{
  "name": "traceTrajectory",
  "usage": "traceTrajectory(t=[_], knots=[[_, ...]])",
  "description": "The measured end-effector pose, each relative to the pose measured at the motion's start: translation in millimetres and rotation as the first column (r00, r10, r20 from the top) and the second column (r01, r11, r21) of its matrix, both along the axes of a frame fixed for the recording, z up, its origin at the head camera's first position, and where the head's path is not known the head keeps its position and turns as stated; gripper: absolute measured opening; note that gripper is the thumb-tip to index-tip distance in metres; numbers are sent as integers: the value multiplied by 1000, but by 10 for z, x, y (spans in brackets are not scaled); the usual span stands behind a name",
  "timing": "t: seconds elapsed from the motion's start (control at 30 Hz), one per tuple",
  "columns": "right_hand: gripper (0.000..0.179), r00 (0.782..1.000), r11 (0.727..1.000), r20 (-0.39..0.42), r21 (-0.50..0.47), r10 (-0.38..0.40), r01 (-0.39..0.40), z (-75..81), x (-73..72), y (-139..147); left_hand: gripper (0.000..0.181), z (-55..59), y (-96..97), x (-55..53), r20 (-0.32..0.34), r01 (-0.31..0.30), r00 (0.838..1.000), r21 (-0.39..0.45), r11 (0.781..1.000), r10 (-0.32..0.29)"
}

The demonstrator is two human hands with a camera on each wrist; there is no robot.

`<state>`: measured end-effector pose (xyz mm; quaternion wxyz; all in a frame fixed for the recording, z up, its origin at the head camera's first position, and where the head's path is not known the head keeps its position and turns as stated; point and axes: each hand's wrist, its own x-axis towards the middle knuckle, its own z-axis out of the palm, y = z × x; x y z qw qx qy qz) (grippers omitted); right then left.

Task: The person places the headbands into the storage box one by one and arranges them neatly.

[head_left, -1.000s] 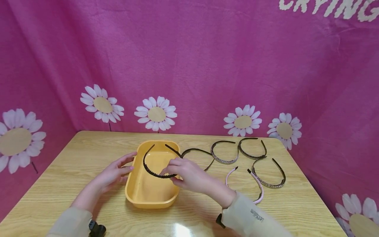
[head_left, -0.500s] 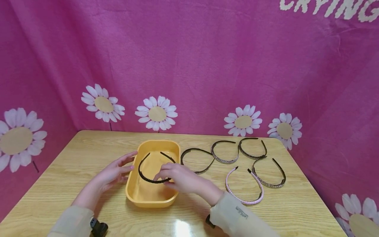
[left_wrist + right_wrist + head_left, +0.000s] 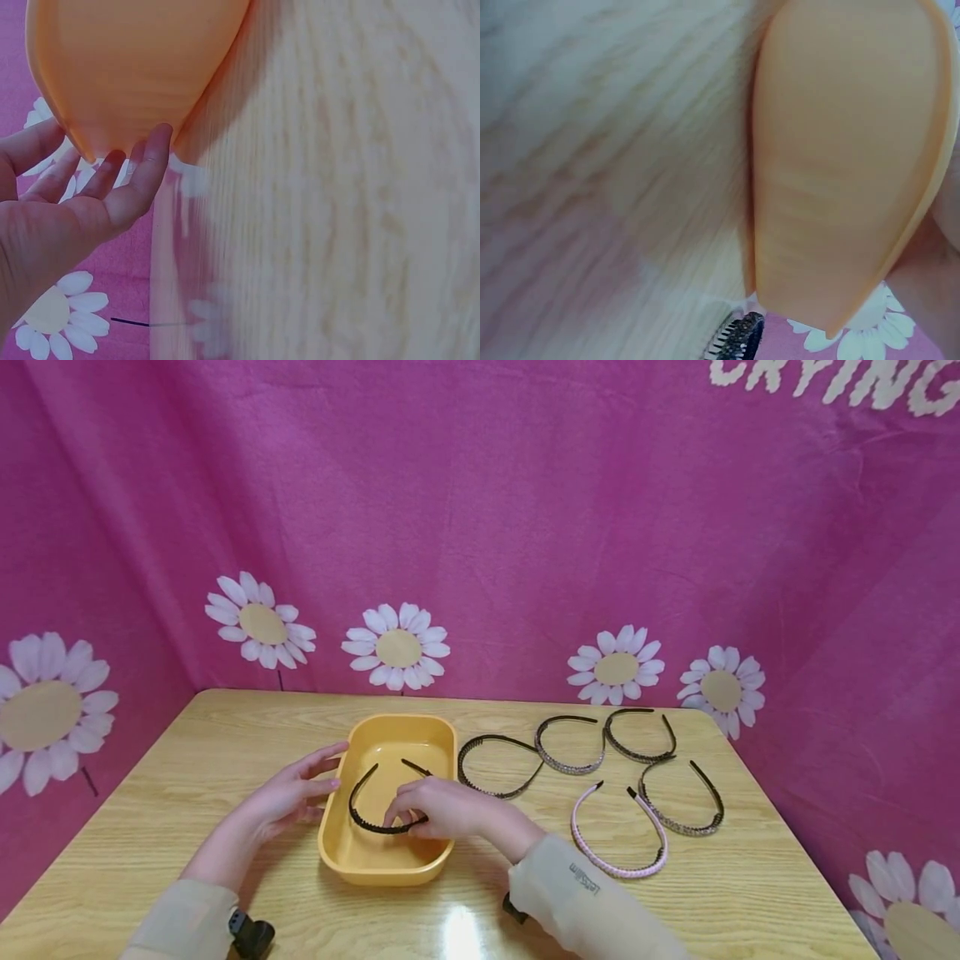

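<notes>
A yellow rectangular plastic tub (image 3: pixel 386 877) stands on the wooden table, left of centre in the head view. Inside it my right hand (image 3: pixel 444 807) pinches a dark, bumpy headband (image 3: pixel 375 828) at its curved part, tips pointing away from me. In the right wrist view the tub wall (image 3: pixel 840 165) hides most of that hand and the headband. My left hand (image 3: pixel 288 795) rests at the tub's left side with loosely spread fingers. The left wrist view has its fingertips (image 3: pixel 159 139) right at the tub's end wall (image 3: pixel 142 75).
Right of the tub lies a black toothed headband (image 3: pixel 501 795). Farther right are a pink headband (image 3: pixel 622 872) and several dark, sparkly ones, including a back one (image 3: pixel 570 769) and a right one (image 3: pixel 693 832). A magenta cloth (image 3: pixel 480 527) with daisies hangs behind the table.
My right hand has moved the dark headband left, towards me and down into the tub. The front of the pink headband has come into view from behind the right arm. The left hand stays put.
</notes>
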<state>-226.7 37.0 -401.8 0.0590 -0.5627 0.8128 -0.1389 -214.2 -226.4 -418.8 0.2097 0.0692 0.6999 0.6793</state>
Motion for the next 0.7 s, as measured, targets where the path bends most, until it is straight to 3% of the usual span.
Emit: traceTrajectory(t=[0.17, 0.4, 0.7], knots=[[25, 998, 999, 58, 54, 0, -3, 5, -44, -72, 64, 21, 10, -1, 4, 0, 1000, -6, 1000, 0], [26, 997, 988, 47, 143, -64, 57, -18, -61, -144, 64, 32, 19, 10, 3, -6, 1000, -16, 1000, 7], [25, 994, 995, 90, 74, -68, 62, -15, -54, -126, 63, 35, 37, 15, 8, -16, 1000, -29, 999, 16]])
